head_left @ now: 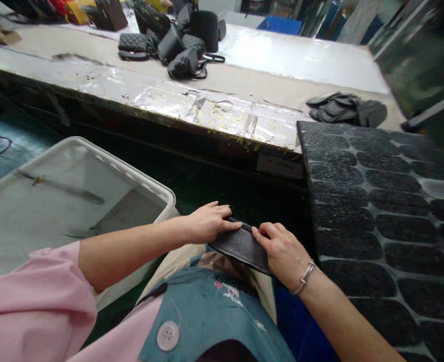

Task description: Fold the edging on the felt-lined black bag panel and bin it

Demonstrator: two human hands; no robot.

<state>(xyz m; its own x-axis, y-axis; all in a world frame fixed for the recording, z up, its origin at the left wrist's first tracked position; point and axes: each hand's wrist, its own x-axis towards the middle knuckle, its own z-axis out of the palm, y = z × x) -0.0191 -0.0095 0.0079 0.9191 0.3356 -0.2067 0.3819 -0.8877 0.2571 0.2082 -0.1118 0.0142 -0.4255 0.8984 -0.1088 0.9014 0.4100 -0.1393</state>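
A flat black bag piece with a stitched edge lies across my lap. My left hand grips its left end, the index finger stretched along the upper edge. At its right end my right hand pinches the same edge between thumb and fingers. The fingertips of both hands come close together at the middle of that edge. Below the piece is my teal apron. What lies on the underside of the piece is hidden.
A large white plastic bin stands at my left. Ahead runs a worn long table with a heap of black bags and a smaller pile of dark pieces. At right is a board of black oval pieces.
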